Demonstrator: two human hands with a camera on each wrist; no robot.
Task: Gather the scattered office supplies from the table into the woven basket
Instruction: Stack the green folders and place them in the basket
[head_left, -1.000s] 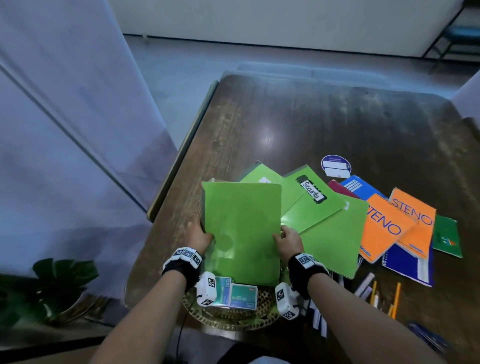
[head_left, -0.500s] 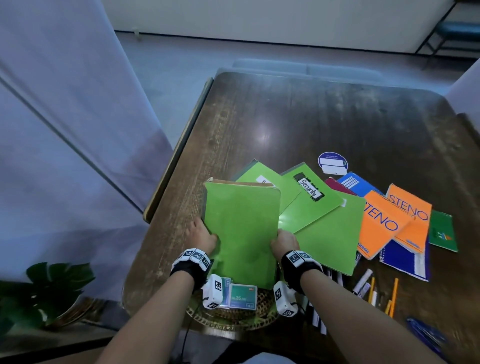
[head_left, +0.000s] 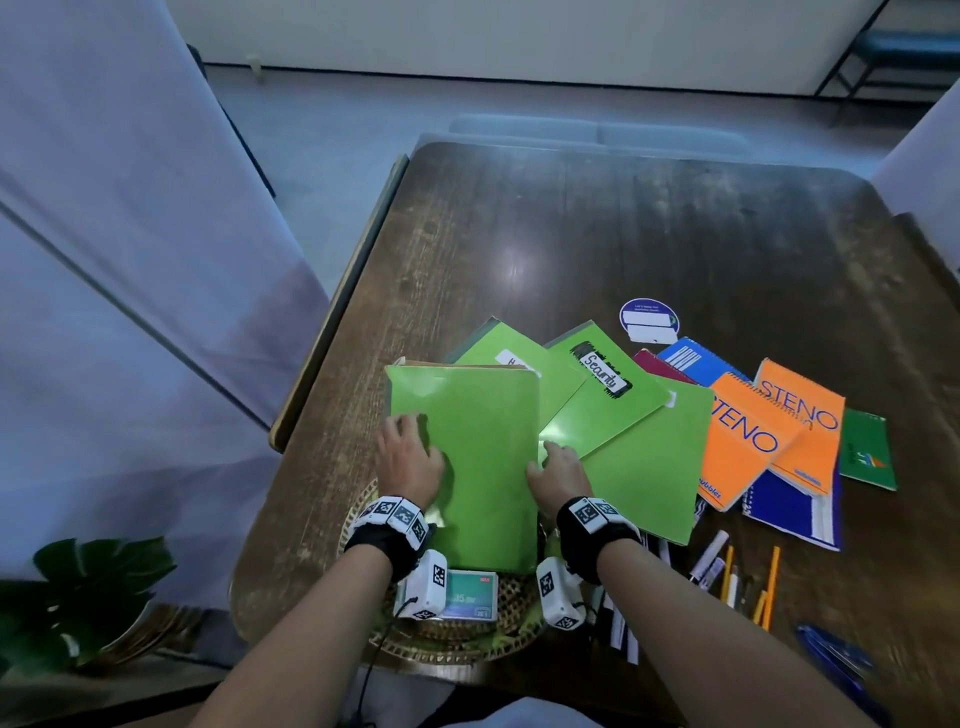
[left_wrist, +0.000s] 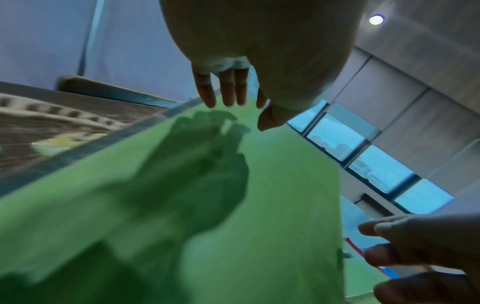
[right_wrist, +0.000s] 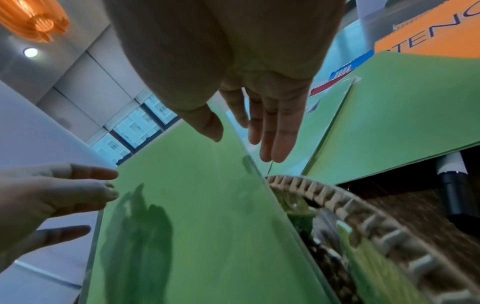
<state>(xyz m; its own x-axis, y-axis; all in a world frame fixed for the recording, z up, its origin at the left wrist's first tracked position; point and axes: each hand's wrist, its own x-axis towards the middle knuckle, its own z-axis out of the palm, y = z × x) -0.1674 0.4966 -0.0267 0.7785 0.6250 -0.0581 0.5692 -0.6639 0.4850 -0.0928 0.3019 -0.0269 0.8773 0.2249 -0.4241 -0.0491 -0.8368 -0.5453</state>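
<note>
A green notebook (head_left: 483, 467) stands tilted with its lower end in the woven basket (head_left: 457, 642) at the table's near edge. A small teal box (head_left: 470, 600) lies in the basket in front of it. My left hand (head_left: 410, 457) is spread over the left part of the cover with straight fingers (left_wrist: 228, 90). My right hand (head_left: 558, 470) is at the notebook's right edge (right_wrist: 249, 164). Its thumb is over the cover and its fingers (right_wrist: 272, 133) are straight beside the edge. The basket rim (right_wrist: 363, 211) curves just right of the notebook.
Several green folders (head_left: 602, 410) fan out right of the basket. Beyond them lie two orange STENO pads (head_left: 748, 441), a blue notebook (head_left: 789, 514), a small green pad (head_left: 865, 452) and a round sticker (head_left: 649, 319). Pens and pencils (head_left: 737, 577) lie near the right forearm. A plant (head_left: 88, 587) stands at the lower left.
The notebook has sunk lower into the basket. My left hand has left its left edge and now lies spread over the cover. My right hand's fingers have straightened.
</note>
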